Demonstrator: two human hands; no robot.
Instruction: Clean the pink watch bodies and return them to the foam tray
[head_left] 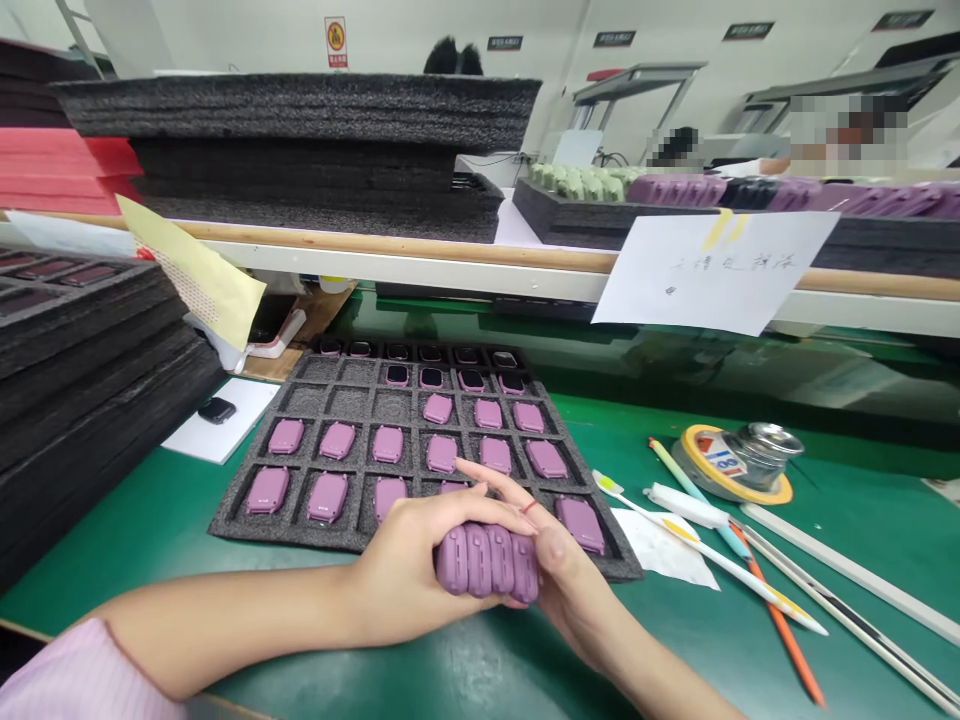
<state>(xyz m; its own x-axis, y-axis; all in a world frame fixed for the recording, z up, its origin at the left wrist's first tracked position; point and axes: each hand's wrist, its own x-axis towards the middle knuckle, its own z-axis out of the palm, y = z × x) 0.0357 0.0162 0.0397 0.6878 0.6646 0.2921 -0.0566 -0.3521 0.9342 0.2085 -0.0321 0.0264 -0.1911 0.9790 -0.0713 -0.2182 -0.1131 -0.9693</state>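
Between my two hands is a row of several purple watch cases, stacked face to face above the near edge of a black foam tray. My left hand wraps the stack from the left. My right hand closes on it from the right, with one finger stretched toward the tray. In the tray's nearer rows lie more purple watch cases, backs up. Farther rows hold watches with dark screens facing up. Several pockets at the tray's left are bare. My hands hide part of the front row.
Right of the tray lie a white toothbrush, an orange pen, long white strips and a round dispenser bottle. Foam trays are stacked at the left. A shelf crosses behind, with a hanging paper. People sit beyond.
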